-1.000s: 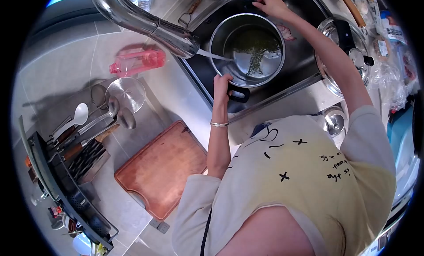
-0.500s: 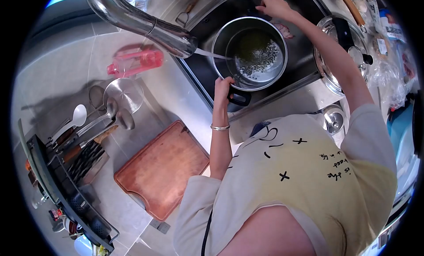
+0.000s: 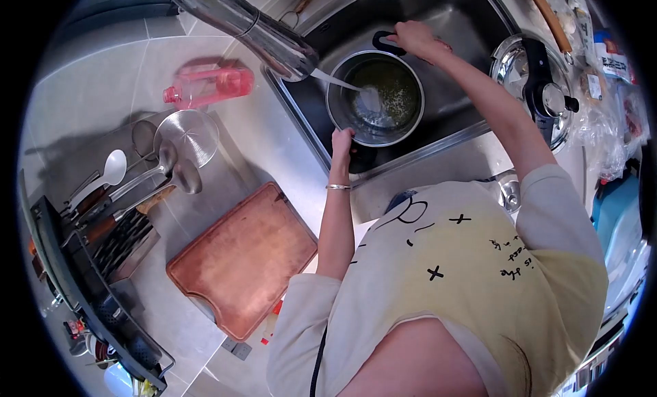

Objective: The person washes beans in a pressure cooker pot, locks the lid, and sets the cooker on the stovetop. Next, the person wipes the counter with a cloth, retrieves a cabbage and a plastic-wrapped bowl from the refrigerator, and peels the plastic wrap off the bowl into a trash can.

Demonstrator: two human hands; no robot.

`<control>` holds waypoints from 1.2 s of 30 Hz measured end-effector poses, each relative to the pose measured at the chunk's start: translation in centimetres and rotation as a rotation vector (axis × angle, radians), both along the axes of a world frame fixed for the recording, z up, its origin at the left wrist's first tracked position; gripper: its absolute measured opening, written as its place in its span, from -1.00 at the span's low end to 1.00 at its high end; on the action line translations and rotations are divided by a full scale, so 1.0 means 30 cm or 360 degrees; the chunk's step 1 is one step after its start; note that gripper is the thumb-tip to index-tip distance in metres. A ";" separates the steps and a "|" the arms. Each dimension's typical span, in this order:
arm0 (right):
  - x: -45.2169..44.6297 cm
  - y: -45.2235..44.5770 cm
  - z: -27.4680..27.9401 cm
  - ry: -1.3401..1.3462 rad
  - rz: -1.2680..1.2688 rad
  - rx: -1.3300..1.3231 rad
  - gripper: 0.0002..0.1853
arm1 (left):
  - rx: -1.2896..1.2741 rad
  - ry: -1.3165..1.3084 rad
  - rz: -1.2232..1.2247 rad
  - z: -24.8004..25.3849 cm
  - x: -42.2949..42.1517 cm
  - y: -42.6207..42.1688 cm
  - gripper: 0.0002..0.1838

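Note:
A metal pot [image 3: 342,116] with greenish liquid and small floating bits stands in, or is held low over, the dark sink [image 3: 455,27]. Water runs into it from the chrome faucet [image 3: 274,46] at its upper left. My left hand [image 3: 341,144] is closed on the pot's near black handle. The far black handle is gripped by my right hand [image 3: 416,40], beyond the rim. Whether the pot's base touches the sink bottom is hidden.
Right of the sink lies a pressure-cooker lid [image 3: 540,89], beside plastic bags [image 3: 602,137]. A pink bottle [image 3: 215,85], a strainer [image 3: 188,138], ladles [image 3: 185,176] and a wooden cutting board [image 3: 243,257] are on the left. A dark rack [image 3: 102,294] stands beyond them.
The pot now sits lower in the view and looks smaller, with both hands still at it. Its far handle shows now. The pinkish scrap behind the pot is no longer visible.

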State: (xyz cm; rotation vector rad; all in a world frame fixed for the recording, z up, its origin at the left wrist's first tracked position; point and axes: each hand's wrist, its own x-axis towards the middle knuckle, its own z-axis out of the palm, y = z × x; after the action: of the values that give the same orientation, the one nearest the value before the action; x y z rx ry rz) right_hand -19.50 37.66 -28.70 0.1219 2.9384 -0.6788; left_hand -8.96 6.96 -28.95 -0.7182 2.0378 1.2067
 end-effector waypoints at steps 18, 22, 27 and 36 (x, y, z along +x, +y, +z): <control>0.277 -0.069 -0.021 0.0066 -0.0304 -0.0087 -0.42 | -0.0259 0.0517 -0.0086 -0.041 0.205 -0.023 -0.08; 0.409 -0.082 0.031 0.0013 -0.0195 -0.0144 -0.60 | -0.0320 0.0404 -0.0088 0.002 0.219 -0.011 -0.09; 0.526 -0.125 0.067 -0.0020 -0.0304 -0.0070 -0.64 | -0.0464 0.0723 -0.0228 0.015 0.231 0.002 -0.20; 0.558 -0.118 -0.016 -0.0050 -0.0220 -0.0074 -0.47 | -0.0466 0.0725 -0.0221 0.024 0.233 0.004 -0.23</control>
State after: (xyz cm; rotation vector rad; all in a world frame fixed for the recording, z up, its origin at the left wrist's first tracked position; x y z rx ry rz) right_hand -2.77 34.11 -29.18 0.3307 2.9025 -0.7558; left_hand -1.97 7.08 -28.24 -0.4470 2.6326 1.0734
